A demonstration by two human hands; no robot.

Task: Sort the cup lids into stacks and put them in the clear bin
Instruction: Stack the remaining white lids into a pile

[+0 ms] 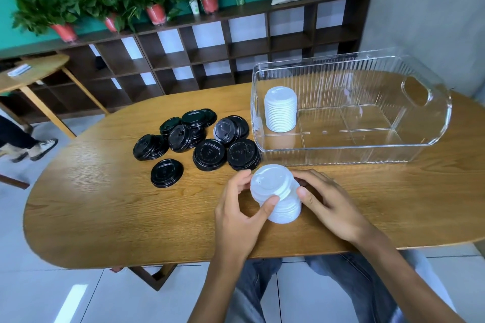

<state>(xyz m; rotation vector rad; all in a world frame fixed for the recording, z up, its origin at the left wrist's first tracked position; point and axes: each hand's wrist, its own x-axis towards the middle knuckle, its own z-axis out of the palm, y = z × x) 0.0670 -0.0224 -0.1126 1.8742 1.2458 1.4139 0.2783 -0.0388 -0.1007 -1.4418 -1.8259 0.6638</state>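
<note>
One white stack (280,110) already stood in the bin (435,136), at its left end. My left hand (237,214) and right hand (332,207) gripped a second stack (278,195) before the bin, seemingly uneven. Black lids (199,136) lay unsorted left of it.

The lids in the held stack (275,193) are white, the loose lids (199,139) are black (glossy). The bin (351,102) is clear with ribbed lines. The desk (131,204) shows brown wood grain.
</note>
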